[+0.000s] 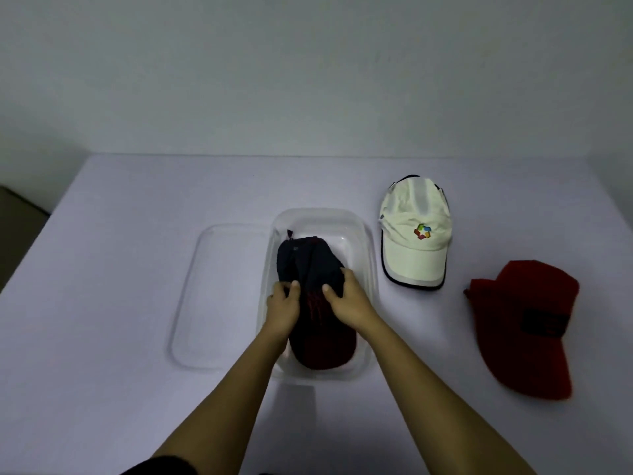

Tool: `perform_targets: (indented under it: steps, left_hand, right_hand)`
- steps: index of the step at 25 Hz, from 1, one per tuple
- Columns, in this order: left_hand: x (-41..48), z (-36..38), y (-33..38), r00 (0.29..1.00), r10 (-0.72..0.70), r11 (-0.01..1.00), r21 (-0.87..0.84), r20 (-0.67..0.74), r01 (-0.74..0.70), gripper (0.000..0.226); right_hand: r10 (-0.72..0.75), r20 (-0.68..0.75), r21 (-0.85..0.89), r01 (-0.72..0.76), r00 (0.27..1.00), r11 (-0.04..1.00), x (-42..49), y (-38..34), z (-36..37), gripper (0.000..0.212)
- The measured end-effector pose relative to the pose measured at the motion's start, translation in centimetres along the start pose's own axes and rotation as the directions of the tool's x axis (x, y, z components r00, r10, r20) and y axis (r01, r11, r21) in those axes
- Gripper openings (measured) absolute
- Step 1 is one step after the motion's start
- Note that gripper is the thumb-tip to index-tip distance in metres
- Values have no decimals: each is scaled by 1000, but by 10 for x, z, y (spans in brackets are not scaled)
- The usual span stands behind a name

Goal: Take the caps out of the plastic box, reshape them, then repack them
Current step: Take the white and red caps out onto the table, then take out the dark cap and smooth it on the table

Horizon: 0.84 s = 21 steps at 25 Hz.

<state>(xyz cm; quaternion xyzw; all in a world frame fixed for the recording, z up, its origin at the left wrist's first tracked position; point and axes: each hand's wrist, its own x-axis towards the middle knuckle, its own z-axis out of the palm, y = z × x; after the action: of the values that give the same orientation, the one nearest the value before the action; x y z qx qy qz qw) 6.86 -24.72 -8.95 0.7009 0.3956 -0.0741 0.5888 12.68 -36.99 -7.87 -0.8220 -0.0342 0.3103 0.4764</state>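
Note:
A clear plastic box (366, 255) stands in the middle of the white table. Inside it lies a dark navy cap (308, 262) with a dark red brim pointing toward me. My left hand (282, 305) grips the cap's left side and my right hand (346, 298) grips its right side, both over the crown just behind the brim. A cream cap (411, 217) with a coloured logo lies flat to the right of the box. A red cap (534, 303) lies further right and nearer to me.
The box's clear lid (212, 286) lies flat on the table (102, 337), touching the box's left side. A pale wall rises behind the table's far edge. The table's left edge runs diagonally at the far left.

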Motion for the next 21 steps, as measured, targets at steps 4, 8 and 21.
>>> perform_targets:
  steps: [4,8,21]
  left_hand:
    - [-17,-11,27,969,189,982,16,-159,-189,31]
    - [-76,-7,64,925,341,933,-57,-169,-354,30]
    - [-119,162,7,977,211,972,105,-18,-208,34]
  right_hand:
    - [-176,-46,108,180,983,978,-25,-19,-14,52]
    - [-273,-212,390,338,938,857,-67,-28,-56,39]
    - [25,-185,302,33,982,953,-114,123,-166,37]
